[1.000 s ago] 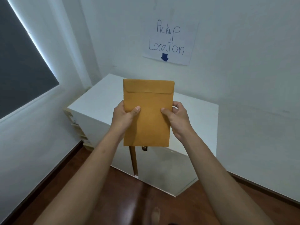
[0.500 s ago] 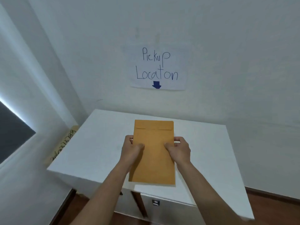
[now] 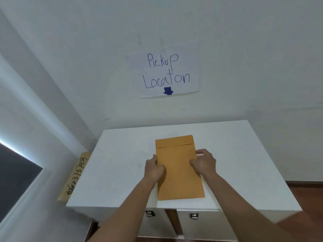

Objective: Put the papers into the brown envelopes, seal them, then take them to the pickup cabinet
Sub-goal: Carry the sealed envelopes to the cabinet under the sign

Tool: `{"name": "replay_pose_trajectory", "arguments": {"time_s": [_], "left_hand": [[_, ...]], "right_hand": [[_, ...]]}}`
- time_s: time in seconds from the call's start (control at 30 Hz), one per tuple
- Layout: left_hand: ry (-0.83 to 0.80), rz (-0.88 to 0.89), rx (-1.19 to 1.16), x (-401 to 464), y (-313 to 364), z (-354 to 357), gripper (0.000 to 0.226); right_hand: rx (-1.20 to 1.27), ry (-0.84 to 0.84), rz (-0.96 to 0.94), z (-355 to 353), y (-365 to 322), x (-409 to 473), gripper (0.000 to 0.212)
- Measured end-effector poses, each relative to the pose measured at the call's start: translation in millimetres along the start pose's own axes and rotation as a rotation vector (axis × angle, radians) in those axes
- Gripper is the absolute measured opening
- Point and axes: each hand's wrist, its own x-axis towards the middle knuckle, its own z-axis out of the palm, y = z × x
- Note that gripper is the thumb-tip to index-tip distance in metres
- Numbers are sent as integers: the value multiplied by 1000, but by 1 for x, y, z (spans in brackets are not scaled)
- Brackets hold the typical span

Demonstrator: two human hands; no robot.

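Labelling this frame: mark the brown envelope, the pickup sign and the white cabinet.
brown envelope [image 3: 178, 173]: head view, middle of its face.
pickup sign [image 3: 167, 74]: head view, between the handwritten words.
white cabinet [image 3: 244, 163]: head view, bare top right of the envelope.

You stand in what looks like an office corner: a handwritten "Pickup Location" sign [image 3: 169, 75] taped to the white wall above a white cabinet [image 3: 120, 159].

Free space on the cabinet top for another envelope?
Bare patches on the cabinet top: left, between the envelope and the left edge; right, out to the right edge; a strip behind, toward the wall. The centre is crowded: left hand and right hand grip the envelope.
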Motion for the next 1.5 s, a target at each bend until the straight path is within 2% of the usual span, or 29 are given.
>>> {"name": "replay_pose_trajectory", "arguments": {"time_s": [0.07, 0.2, 0.37, 0.57, 0.63, 0.67, 0.73, 0.8, 0.87, 1.03, 1.2, 1.3, 1.4, 1.5], "left_hand": [[17, -4, 38, -2, -1, 2, 65], [114, -28, 3, -8, 0, 9, 56], [129, -33, -23, -8, -9, 14, 56], [107, -35, 22, -6, -12, 10, 46], [87, -35, 87, -3, -12, 9, 52], [87, -29, 146, -2, -13, 8, 65], [101, -18, 284, -2, -15, 9, 88], [129, -15, 343, -4, -20, 10, 89], [138, -19, 358, -9, -26, 11, 85], [142, 9, 362, -17, -36, 18, 72], [161, 51, 414, -23, -36, 23, 68], [208, 167, 530, -32, -36, 28, 64], [193, 314, 691, -41, -42, 42, 75], [132, 297, 730, -44, -53, 56, 89]], "right_hand": [[3, -8, -8, -1, 0, -1, 43], [-22, -26, -31, -4, 3, -5, 46], [-74, -75, -63, -4, 12, -6, 43], [-114, -88, -123, 5, 21, -5, 15], [-148, -85, -127, 6, 20, -4, 8], [-177, -84, -129, 7, 20, -3, 13], [-237, -94, -135, 11, 25, 3, 50], [-322, -108, -136, 11, 28, 4, 71], [-382, -118, -119, 10, 32, 3, 77], [-355, -172, -158, 9, 43, 1, 73], [-418, -154, -213, 9, 46, -3, 70], [-431, -141, -237, 10, 48, -4, 67], [-470, -113, -253, 12, 49, -5, 57], [-480, -80, -270, 15, 50, -2, 53]]}}
